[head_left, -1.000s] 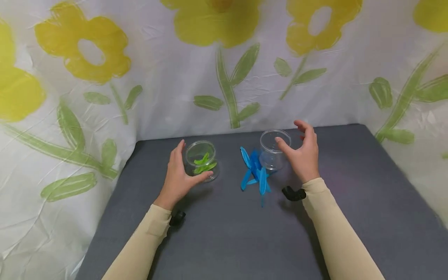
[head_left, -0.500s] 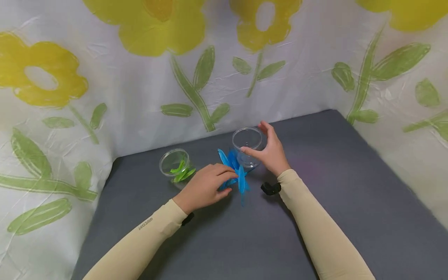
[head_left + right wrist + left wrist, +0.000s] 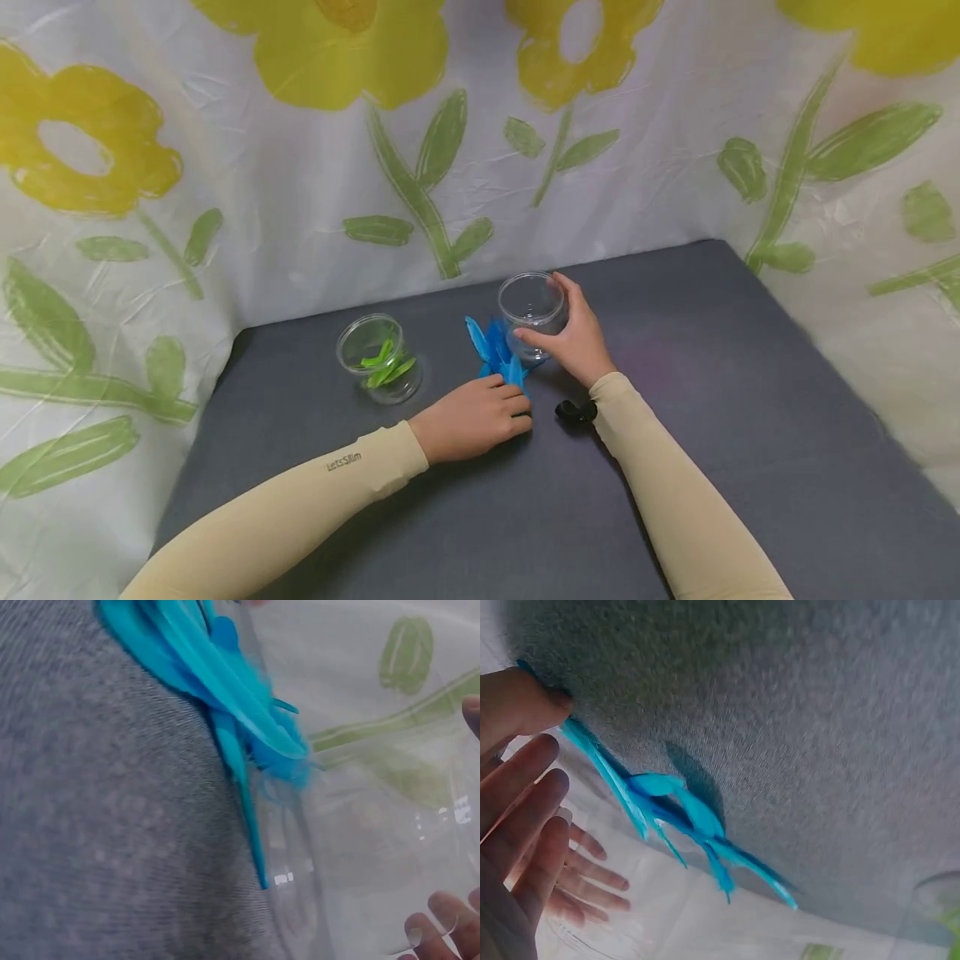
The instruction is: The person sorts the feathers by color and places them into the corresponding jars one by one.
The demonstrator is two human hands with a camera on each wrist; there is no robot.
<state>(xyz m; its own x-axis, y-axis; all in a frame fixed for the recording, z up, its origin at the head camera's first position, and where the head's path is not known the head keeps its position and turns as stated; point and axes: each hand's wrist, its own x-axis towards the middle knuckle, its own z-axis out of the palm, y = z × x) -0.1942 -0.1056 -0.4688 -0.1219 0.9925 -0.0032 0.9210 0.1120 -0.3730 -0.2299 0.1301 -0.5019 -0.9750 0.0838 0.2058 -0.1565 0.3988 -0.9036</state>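
Note:
My left hand (image 3: 474,421) is low over the near end of a bunch of blue feathers (image 3: 491,340). In the left wrist view its thumb (image 3: 525,705) and forefinger pinch the end of one blue feather (image 3: 604,769), the other fingers spread apart. My right hand (image 3: 579,337) holds an upright clear plastic jar (image 3: 527,310), thumb in front and fingers round the far side. Only the clear wall shows inside this jar. In the right wrist view, the blue feathers (image 3: 217,682) lie against the jar's base.
To the left stands a second clear jar (image 3: 352,360) with green feathers (image 3: 390,368) inside. A grey cloth (image 3: 675,500) covers the table. White curtains (image 3: 300,208) with painted flowers hang behind and at the sides.
My left hand has left the jar of green feathers and moved right to the blue feathers, then toward their near end. My right hand has closed in around its jar. The head view turned right.

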